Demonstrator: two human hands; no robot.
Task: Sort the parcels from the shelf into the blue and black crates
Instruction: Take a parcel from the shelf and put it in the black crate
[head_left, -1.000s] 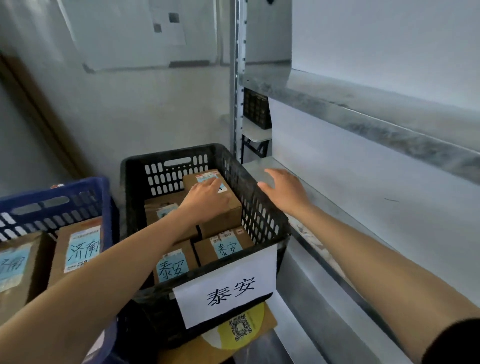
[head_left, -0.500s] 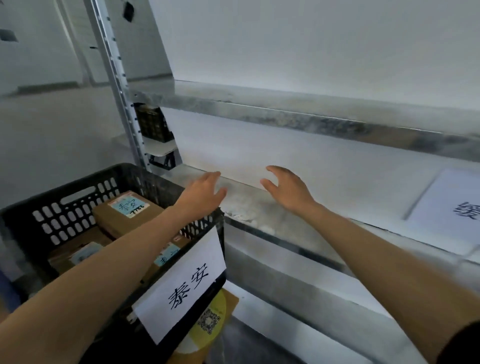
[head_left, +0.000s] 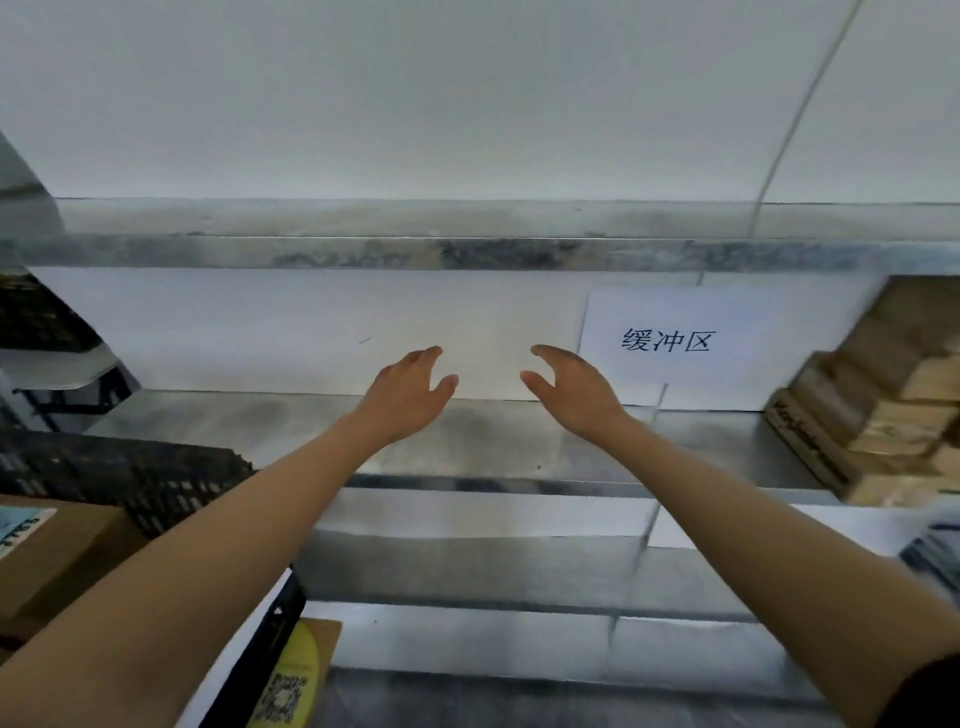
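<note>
From my station I see 2 bare hands held out over the galvanised steel shelf (head_left: 493, 441). The left hand (head_left: 410, 395) and the right hand (head_left: 571, 389) are near each other, palms turned inward and down, fingers loosely spread and a little curved, thumbs pointing at one another, holding nothing and touching nothing. The parcels are not under them: the stacked brown cardboard parcels (head_left: 883, 405) sit well to the right at the frame edge, piled several high on the same shelf, beyond the white paper sign (head_left: 670, 345) with 3 black characters that stands against the back wall. The pile is blurred, so I cannot read any label or tell how squarely it is stacked. At lower left is the rim of the black plastic lattice crate (head_left: 130, 478), with a brown labelled box (head_left: 57, 545) already in it; the blue crate is out of view. I judge these parcels to be small, stiff corrugated boxes, probably light, with dry card faces that grip well but corners and thin walls that dent under a hard squeeze. I would take the top one by 2 opposite side faces, thumb on one and fingers on the other, lift it straight up so the rest does not slide, and turn the label up to read it.
</note>
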